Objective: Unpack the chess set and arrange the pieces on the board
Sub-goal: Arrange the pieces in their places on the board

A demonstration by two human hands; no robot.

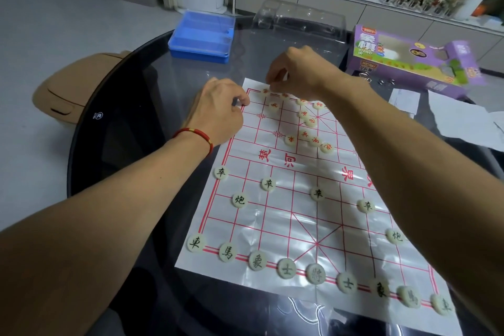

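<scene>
White plastic board sheet point(300, 215) lay flat on the dark glass table point(152, 95), both arms stretched out over it to the far edge.

Step, as I read it: near side done, far side in progress. The black-lettered pieces point(316, 273) sat in a tidy back row nearest the person, well behind both hands, with cannons and soldiers on their points ahead of that row. The red-lettered pieces point(313, 141) were mostly a loose cluster just below the right forearm, between the two hands and the river text, not on their points.

Left hand point(218, 112) was at the far left corner of the board, fingers curled, fingertips down at the sheet's edge. Couldn't tell whether it pinched a piece or just pinned the sheet.

Right hand point(297, 73) was at the far back row, just right of the left hand, fingers curled downward over a red piece point(265, 91) on the corner line. It looked like a pinch on something small, but the fingertips hid it; can't confirm.

Next move, my guess: set what's under the right hand onto its back-row point, then pull pieces out of the cluster one by one and fill the rest of the far row, cannons and soldiers.

Beyond the hands: blue plastic case point(201, 37), clear blister tray point(300, 19); purple box point(409, 60) off to the right.
</scene>
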